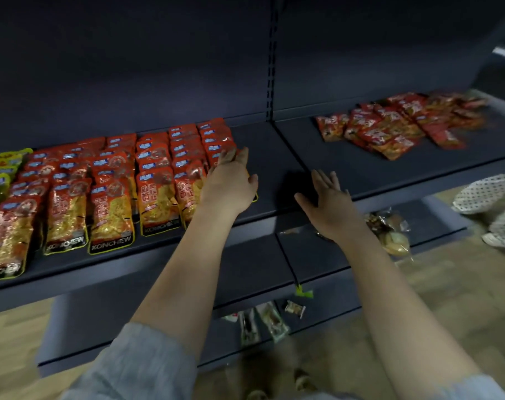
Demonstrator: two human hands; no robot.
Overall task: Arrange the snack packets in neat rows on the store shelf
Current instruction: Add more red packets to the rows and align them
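Red and yellow snack packets (112, 192) lie in overlapping rows across the left part of the dark shelf (268, 157). My left hand (231, 183) rests with straight fingers on the rightmost row, covering most of its front packet. My right hand (329, 200) hovers flat and holds nothing, over the bare shelf near its front edge. A loose heap of small red packets (395, 125) lies on the right shelf section, well beyond my right hand. Green-edged packets (0, 174) sit at the far left.
A slotted upright post (271, 59) divides the two shelf sections. On the lower shelves lie a bag of wrapped snacks (392, 232) and several small packets (262, 321). Another person's spotted clothing and shoe (496, 209) show at the right, on a wooden floor.
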